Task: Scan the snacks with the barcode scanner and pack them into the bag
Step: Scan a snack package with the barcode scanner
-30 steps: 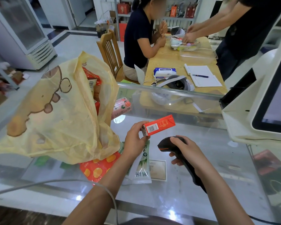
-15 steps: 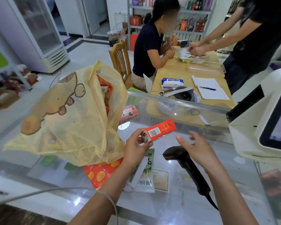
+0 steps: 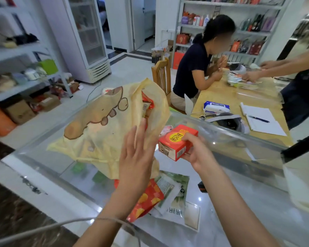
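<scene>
I've set the scanner (image 3: 202, 186) down on the counter (image 3: 48, 166) and passed the red snack box (image 3: 177, 142) to my right hand (image 3: 198, 154). Its fingers (image 3: 189, 136) are curled round the box, just beside the bag (image 3: 100, 132) mouth. My left hand (image 3: 137, 150) lies flat against the bag's side, so packing is next, I judge.

The bag (image 3: 103, 132) stands left on the glass counter (image 3: 248, 220). Just right of its mouth, the right hand (image 3: 198, 155) holds the snack box (image 3: 177, 142). Nearer lie two snack packets (image 3: 175, 198), with the barcode scanner (image 3: 202, 186) right of them.
</scene>
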